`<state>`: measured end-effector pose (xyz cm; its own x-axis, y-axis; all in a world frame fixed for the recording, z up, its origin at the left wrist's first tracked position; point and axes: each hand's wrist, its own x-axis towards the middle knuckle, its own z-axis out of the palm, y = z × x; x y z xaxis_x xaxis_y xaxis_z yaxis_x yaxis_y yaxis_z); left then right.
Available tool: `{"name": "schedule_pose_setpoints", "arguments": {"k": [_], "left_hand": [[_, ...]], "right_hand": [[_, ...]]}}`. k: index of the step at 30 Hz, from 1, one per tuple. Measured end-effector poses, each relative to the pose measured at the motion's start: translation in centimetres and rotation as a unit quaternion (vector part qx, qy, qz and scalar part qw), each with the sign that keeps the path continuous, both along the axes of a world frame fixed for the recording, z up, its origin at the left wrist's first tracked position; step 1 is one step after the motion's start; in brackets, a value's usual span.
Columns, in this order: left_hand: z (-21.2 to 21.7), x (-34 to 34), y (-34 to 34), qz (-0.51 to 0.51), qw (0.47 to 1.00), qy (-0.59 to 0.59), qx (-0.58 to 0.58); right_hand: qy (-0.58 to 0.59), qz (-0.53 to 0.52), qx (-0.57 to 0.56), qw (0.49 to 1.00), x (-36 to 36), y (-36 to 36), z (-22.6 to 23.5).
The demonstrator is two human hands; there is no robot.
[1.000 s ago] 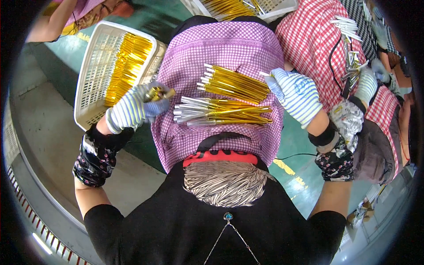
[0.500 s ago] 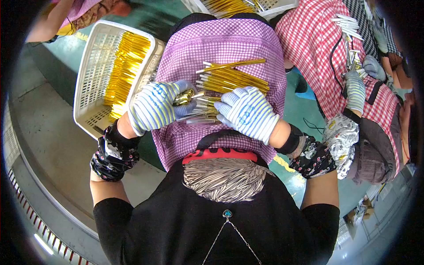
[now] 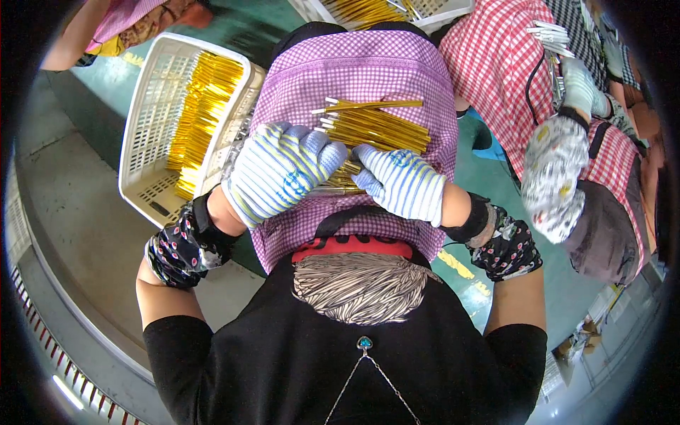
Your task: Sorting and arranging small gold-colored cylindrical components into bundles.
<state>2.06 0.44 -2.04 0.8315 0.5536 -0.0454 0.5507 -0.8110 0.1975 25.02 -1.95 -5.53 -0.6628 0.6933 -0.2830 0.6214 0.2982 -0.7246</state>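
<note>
A bunch of thin gold sticks with white tips (image 3: pixel 379 127) lies on my lap, over the purple checked apron (image 3: pixel 354 67). My left hand (image 3: pixel 287 166), in a blue-and-white striped glove, is closed with its knuckles up; it covers the gold tubes it grips. Close beside it, my right hand (image 3: pixel 404 183), gloved the same way, has its fingers and thumb pressed together at the left hand's fingertips. What the right hand pinches is hidden. Gold and clear pieces (image 3: pixel 346 177) show partly in the gap between and below the hands.
To my left stands a cream plastic basket (image 3: pixel 145 120) full of gold sticks (image 3: pixel 202 106). Another pale basket (image 3: pixel 439 18) with gold sticks is at the top. On the right sits a co-worker in a red checked apron (image 3: pixel 496 67), with white sticks (image 3: pixel 551 37) on the lap.
My left hand has moved right and turned over the gold tubes, hiding them. My right hand has shifted slightly, meeting the left fingertips. The co-worker's gloved hand has moved up.
</note>
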Motion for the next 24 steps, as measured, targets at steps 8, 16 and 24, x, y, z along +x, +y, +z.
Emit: {"name": "schedule_pose_setpoints", "arguments": {"k": [8,16,24], "left_hand": [[0.4,-1.1,-0.1,-0.001,0.980,-0.118,-0.159],[-0.5,-2.2,-0.1,0.182,0.657,-0.071,-0.729],[0.9,-1.8,-1.1,-0.050,0.997,-0.048,-0.039]], "right_hand": [[-0.030,0.104,0.113,0.988,0.5,0.4,1.0],[-0.033,0.166,0.296,0.940,0.7,0.2,3.2],[0.200,0.047,0.006,0.979,1.7,0.3,1.5]]}}
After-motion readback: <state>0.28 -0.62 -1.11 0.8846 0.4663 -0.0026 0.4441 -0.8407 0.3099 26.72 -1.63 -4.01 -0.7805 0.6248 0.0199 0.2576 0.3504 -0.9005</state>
